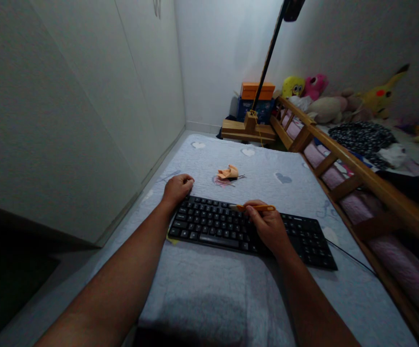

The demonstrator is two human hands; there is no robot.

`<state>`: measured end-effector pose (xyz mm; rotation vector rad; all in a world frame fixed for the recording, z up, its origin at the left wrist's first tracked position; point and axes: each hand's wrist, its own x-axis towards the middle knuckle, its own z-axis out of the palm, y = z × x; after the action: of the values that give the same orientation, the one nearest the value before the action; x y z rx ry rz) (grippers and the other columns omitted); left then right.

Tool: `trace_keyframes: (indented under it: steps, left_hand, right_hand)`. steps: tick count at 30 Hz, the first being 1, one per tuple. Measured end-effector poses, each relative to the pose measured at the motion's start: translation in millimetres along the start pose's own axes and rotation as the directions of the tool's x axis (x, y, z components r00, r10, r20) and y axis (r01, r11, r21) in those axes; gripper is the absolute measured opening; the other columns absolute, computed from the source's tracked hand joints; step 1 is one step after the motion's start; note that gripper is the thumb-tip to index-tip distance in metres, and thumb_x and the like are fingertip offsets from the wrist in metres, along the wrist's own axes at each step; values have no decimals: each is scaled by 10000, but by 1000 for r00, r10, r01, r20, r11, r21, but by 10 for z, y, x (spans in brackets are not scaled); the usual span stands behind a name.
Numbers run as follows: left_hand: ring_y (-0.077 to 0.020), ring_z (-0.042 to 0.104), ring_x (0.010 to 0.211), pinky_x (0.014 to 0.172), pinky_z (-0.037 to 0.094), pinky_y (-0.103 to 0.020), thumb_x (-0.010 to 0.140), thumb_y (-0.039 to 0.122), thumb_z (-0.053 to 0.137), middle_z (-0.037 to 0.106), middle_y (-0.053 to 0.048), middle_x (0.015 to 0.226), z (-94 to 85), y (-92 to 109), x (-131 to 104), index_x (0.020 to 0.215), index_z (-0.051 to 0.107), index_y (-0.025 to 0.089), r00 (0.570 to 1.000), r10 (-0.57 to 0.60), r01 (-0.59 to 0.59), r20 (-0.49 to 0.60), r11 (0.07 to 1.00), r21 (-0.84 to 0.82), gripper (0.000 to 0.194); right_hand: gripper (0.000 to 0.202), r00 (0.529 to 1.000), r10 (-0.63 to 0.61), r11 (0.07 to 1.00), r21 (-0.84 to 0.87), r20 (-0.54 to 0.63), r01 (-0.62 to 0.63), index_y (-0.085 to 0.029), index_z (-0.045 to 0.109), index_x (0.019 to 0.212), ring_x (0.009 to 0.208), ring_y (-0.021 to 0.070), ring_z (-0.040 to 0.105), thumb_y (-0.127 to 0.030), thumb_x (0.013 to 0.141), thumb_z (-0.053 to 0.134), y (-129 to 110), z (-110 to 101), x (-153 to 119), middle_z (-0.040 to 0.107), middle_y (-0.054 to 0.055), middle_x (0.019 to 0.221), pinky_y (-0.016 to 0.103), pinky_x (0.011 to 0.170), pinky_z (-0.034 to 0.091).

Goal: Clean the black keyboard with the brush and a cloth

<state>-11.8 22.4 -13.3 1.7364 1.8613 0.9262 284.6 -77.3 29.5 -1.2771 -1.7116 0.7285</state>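
Pinching tool [266, 208] over keyboard [212, 221] with right grip [267, 224]; left grip [177, 188] curling, hold unclear; cloth [198, 277] lying underneath, toys [316, 87] sitting beyond.

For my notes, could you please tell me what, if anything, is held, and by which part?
The right hand holds an orange brush-like tool by its handle. Whether the left hand holds anything cannot be told.

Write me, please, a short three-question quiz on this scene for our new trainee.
1. Which hand holds the orange tool?
2. True or false: the keyboard stands on its edge.
3. Beyond which end of the keyboard does the cable show, as the person sees it: A) left, B) right?

Key:
1. The right hand.
2. False; it lies flat on the patterned cover.
3. B.
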Motion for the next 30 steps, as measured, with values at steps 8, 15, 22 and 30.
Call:
trace_keyframes:
  steps: [8, 15, 22, 30]
  left_hand:
    - [-221, 648, 751, 687, 440, -310, 786, 410, 512, 724, -51, 750, -2, 1, -6, 888, 750, 180, 1000, -3, 3, 4, 1000, 8, 346]
    - [-213, 639, 732, 683, 442, -307, 783, 417, 505, 720, -47, 744, -4, 0, -2, 878, 745, 188, 1000, 0, 0, 1, 1000, 13, 345]
    - [-222, 653, 771, 693, 447, -307, 784, 416, 510, 733, -54, 772, -8, 10, -4, 877, 750, 187, 1000, -5, 5, 2, 1000, 8, 345]
    - [-226, 656, 778, 687, 447, -308, 786, 413, 513, 733, -55, 776, -1, 3, -1, 880, 749, 191, 1000, -11, 11, 6, 1000, 9, 337]
  right_hand:
    - [241, 1000, 6, 1000, -2, 3, -6, -192, 716, 891, 671, 187, 630, -357, 932, 545, -8, 8, 2, 704, 33, 759, 314, 689, 504]
    - [236, 1000, -2, 1000, -3, 6, 2, -202, 713, 881, 677, 190, 637, -357, 931, 542, -18, 4, -1, 702, 29, 752, 315, 684, 508]
    - [228, 1000, 7, 1000, 13, 1, -7, -205, 716, 874, 683, 195, 642, -359, 924, 555, -22, 9, -1, 697, 25, 730, 312, 682, 510]
    - [228, 1000, 9, 1000, 10, 12, -9, -206, 713, 879, 679, 194, 642, -352, 925, 544, -27, 5, 0, 700, 26, 741, 317, 682, 514]
